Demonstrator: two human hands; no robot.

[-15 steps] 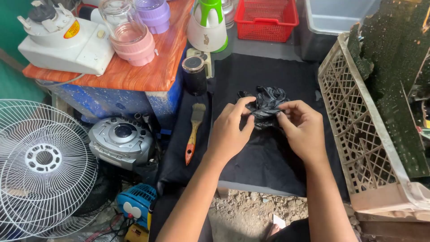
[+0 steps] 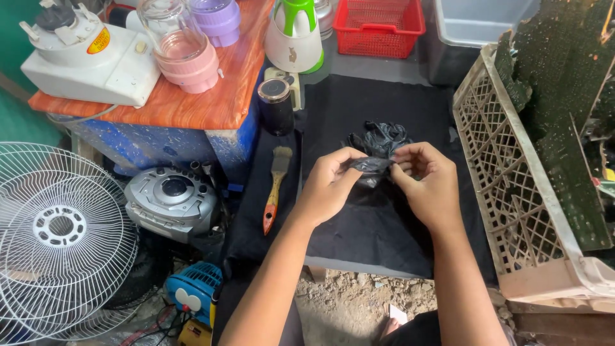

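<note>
Against the frame half a second back, we see our hands drawn a little lower and nearer to us, and the crumpled black plastic bag (image 2: 378,150) now stretched between them rather than bunched up at the fingertips. Our left hand (image 2: 330,186) has its grip closed on the bag's left edge, thumb against forefinger, and our right hand (image 2: 429,182) pinches the right edge the same way; the rest of the bag puffs up just beyond the fingers, above the black cloth (image 2: 378,237) that covers the counter. To the left on the cloth lies a paintbrush (image 2: 275,186) with an orange handle, and past it stands a dark cylindrical jar (image 2: 275,106). On the orange-topped table (image 2: 211,106) sits a white blender base (image 2: 90,64) with a round yellow-and-red sticker on its top. A red basket (image 2: 379,24) stands at the far edge, a beige lattice crate (image 2: 512,186) to the right, a white fan (image 2: 61,234) at left.
</note>
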